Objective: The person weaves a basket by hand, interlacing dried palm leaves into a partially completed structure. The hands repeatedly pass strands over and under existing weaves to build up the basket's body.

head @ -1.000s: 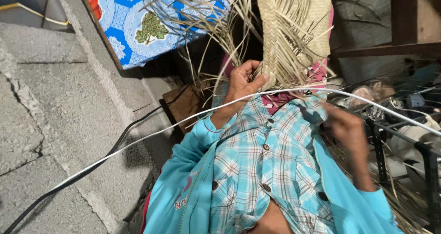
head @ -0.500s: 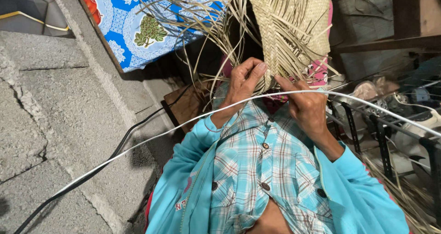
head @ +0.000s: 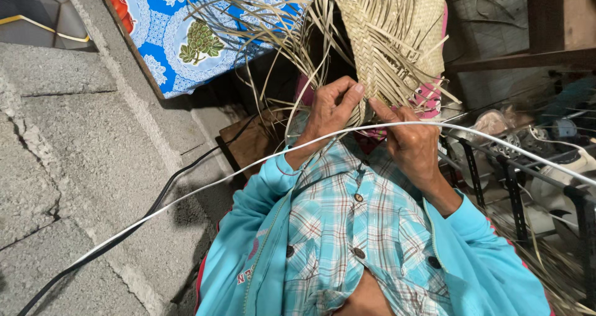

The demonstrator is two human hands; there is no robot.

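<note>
Both hands work close together at the lower edge of the woven palm-leaf basket (head: 385,43), left hand (head: 329,114) and right hand (head: 413,145) nearly touching, no gap between them. Loose leaf strips (head: 261,36) fan out above the left hand. A white cable (head: 205,185) crosses just below both. Bare concrete floor (head: 74,167) lies open left; a metal rack (head: 515,179) crowds the right.

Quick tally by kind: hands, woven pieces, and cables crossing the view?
Hands: 2, left hand and right hand, both gripping the weave
Tan woven palm-strip basket: 1
Cables: 2, thin white cable and black cable
Total: 5
</note>
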